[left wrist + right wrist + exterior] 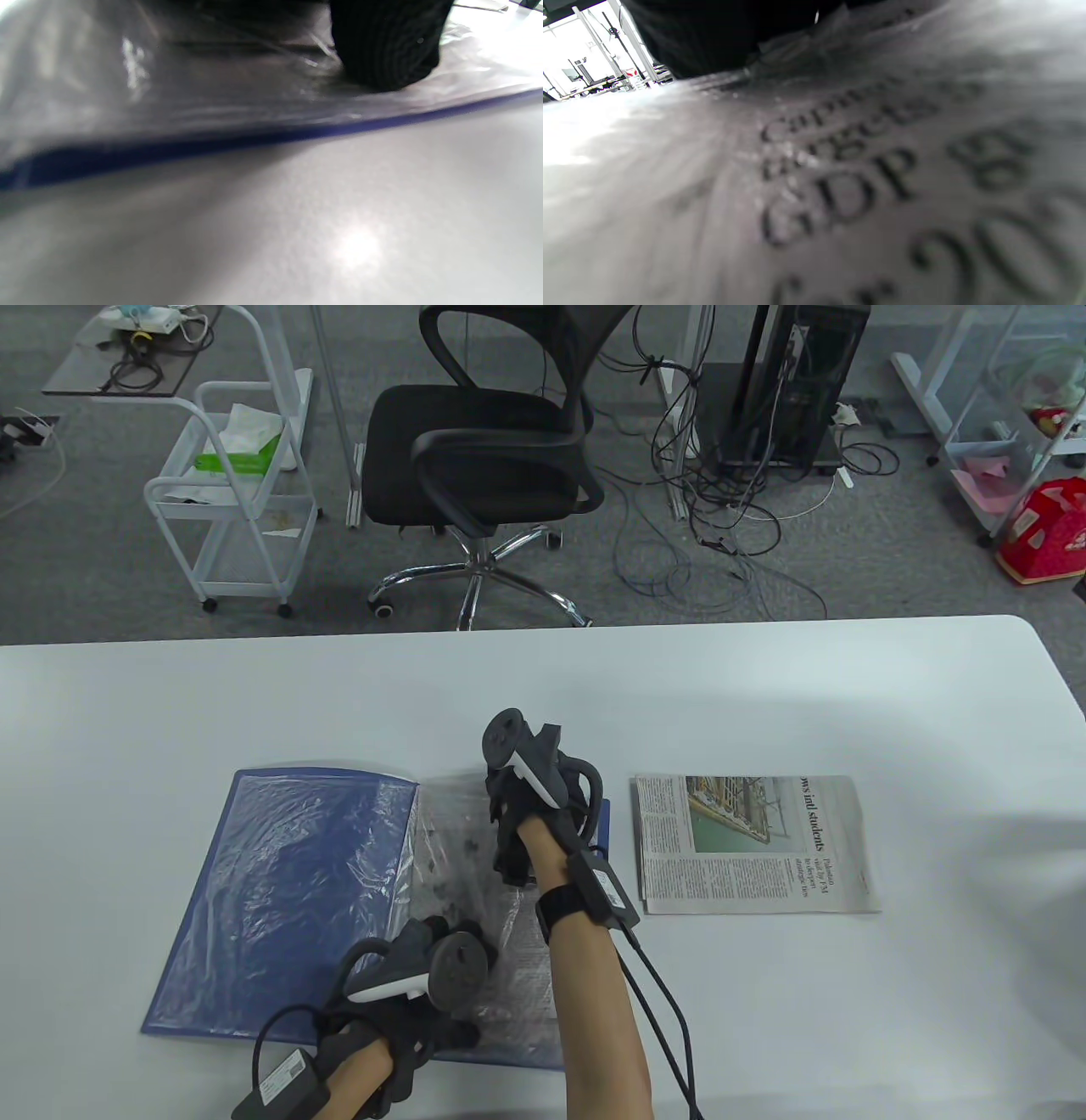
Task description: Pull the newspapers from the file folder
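A blue file folder [280,899] lies open on the white table, its pages clear plastic sleeves. A newspaper [526,959] sits inside the sleeve of the right page; its print shows close up in the right wrist view [840,190]. My right hand [526,831] rests on the upper part of that sleeve, where the plastic is crumpled at the gloved fingers [712,34]; its grip is hidden. My left hand [424,1018] presses on the sleeve near the folder's front edge, one fingertip [386,46] down on the plastic [169,84]. A second newspaper [751,844] lies flat on the table right of the folder.
The folder's blue edge [212,142] lies near the table's front edge [297,233]. Bare table top [933,729] stretches to the right and behind. A black office chair [492,458] and a white cart [237,492] stand on the floor beyond the table.
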### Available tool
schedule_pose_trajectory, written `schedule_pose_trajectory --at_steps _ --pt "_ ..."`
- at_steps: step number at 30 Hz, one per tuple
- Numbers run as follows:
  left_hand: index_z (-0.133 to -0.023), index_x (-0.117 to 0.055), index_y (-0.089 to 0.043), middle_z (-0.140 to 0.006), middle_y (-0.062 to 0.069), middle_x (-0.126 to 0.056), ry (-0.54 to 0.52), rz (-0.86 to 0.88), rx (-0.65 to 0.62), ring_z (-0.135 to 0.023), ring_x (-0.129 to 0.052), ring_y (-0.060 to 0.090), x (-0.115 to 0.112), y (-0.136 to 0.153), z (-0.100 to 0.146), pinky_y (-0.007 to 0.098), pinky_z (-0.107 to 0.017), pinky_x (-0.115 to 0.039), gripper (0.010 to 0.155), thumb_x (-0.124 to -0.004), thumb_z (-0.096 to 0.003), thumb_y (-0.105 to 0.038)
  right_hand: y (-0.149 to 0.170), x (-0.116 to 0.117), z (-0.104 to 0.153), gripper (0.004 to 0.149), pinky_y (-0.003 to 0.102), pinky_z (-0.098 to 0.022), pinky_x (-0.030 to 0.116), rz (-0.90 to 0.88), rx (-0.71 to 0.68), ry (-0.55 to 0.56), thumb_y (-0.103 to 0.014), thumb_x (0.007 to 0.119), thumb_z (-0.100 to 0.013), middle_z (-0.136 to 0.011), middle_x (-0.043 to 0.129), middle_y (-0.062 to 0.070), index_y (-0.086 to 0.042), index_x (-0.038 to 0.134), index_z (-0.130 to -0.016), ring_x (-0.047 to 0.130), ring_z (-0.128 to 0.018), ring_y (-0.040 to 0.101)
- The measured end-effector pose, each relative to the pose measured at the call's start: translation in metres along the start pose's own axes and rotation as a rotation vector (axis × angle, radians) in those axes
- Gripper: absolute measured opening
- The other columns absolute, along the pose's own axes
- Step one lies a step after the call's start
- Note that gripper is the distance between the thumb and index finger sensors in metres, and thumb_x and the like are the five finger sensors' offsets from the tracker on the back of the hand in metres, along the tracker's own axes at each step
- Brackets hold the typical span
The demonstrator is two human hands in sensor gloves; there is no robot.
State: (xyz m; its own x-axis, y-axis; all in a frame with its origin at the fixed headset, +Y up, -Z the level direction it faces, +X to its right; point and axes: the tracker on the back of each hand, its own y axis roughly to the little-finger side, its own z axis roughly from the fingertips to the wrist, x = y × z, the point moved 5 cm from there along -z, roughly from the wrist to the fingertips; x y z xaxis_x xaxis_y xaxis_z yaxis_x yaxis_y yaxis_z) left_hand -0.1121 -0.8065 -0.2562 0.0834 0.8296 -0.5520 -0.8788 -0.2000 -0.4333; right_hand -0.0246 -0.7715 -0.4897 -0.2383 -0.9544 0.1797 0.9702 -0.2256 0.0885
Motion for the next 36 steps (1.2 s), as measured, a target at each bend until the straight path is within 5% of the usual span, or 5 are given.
schedule_pose_trajectory --at_steps 8,16,23,28,36 --pt "-0.111 -0.03 -0.024 -0.115 0.007 -0.014 0.003 0.035 0.007 -0.102 -0.019 0.05 -0.002 0.003 0.0 0.065 -0.069 -0.034 0.084 -0.076 -0.0448 -0.049 -0.013 0.001 0.004 0.051 0.058 -0.067 0.065 0.071 -0.072 -0.055 -0.041 0.087 -0.035 -0.08 0.087 -0.004 -0.036 0.079 -0.085 0.088 -0.076 0.027" --pt "-0.111 -0.029 -0.024 -0.115 0.007 -0.012 0.006 0.035 0.016 -0.102 -0.018 0.051 -0.003 0.004 0.001 0.066 -0.069 -0.034 0.084 -0.075 -0.045 -0.05 -0.012 -0.022 0.003 0.038 0.054 -0.067 0.07 0.045 -0.018 0.17 -0.039 0.081 -0.038 -0.082 0.087 -0.011 -0.043 0.079 -0.076 0.09 -0.079 0.023" --pt "-0.111 -0.027 -0.025 -0.115 0.006 -0.01 0.016 0.047 0.018 -0.102 -0.015 0.051 -0.003 0.005 0.0 0.066 -0.069 -0.032 0.085 -0.075 -0.045 -0.05 -0.013 -0.022 0.0 0.056 0.055 -0.064 0.071 0.075 -0.069 0.041 -0.038 0.089 -0.034 -0.082 0.088 -0.005 -0.036 0.073 -0.088 0.093 -0.073 0.024" --pt "-0.111 -0.027 -0.025 -0.115 0.006 -0.009 0.014 0.052 0.019 -0.102 -0.014 0.051 -0.003 0.005 0.0 0.066 -0.069 -0.032 0.085 -0.075 -0.045 -0.05 -0.014 -0.02 -0.004 0.04 0.055 -0.061 0.074 0.119 -0.06 0.031 -0.033 0.089 -0.035 -0.075 0.093 -0.005 -0.036 0.086 -0.075 0.096 -0.066 0.023" --pt "-0.111 -0.026 -0.026 -0.114 0.006 -0.008 0.012 0.056 0.019 -0.101 -0.013 0.051 -0.003 0.006 0.001 0.066 -0.069 -0.03 0.085 -0.074 -0.0453 -0.05 -0.014 -0.036 -0.009 0.038 0.051 -0.062 0.075 0.072 -0.035 0.16 -0.035 0.085 -0.038 -0.08 0.093 -0.011 -0.042 0.081 -0.075 0.096 -0.068 0.019"
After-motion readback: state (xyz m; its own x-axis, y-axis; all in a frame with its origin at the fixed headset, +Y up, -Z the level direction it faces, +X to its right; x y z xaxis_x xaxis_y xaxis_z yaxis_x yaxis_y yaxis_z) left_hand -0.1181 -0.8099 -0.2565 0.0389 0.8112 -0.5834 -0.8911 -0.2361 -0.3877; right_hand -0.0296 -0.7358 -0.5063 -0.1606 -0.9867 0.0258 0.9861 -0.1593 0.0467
